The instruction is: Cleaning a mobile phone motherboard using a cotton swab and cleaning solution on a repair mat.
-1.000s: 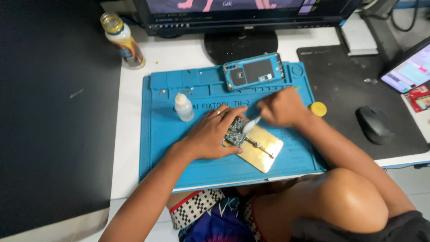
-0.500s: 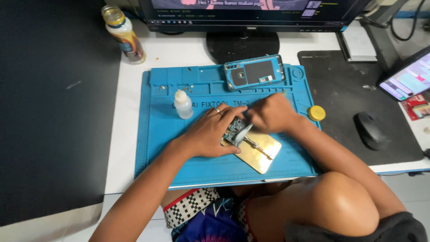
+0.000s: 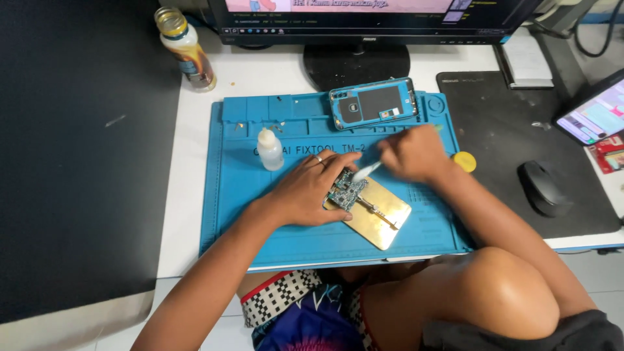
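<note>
Your left hand (image 3: 305, 192) lies flat, fingers pinning one circuit board (image 3: 346, 190) on one gold holder plate (image 3: 380, 218). Your right hand (image 3: 411, 153), just beyond, grips one white brush (image 3: 366, 171) touching the board. One dropper bottle (image 3: 270, 149) stands near the left hand; one opened phone (image 3: 374, 103) lies beyond both.

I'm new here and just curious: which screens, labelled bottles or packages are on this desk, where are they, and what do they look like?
Monitor: back centre, wide dark frame on a round black stand, lit.
Tablet: right edge, tilted, pastel screen.
Bottle: back left, gold cap, colourful label.
Dropper bottle: on the blue mat, small, white, by the left hand.
Red package: far right, partly cut off.
</note>
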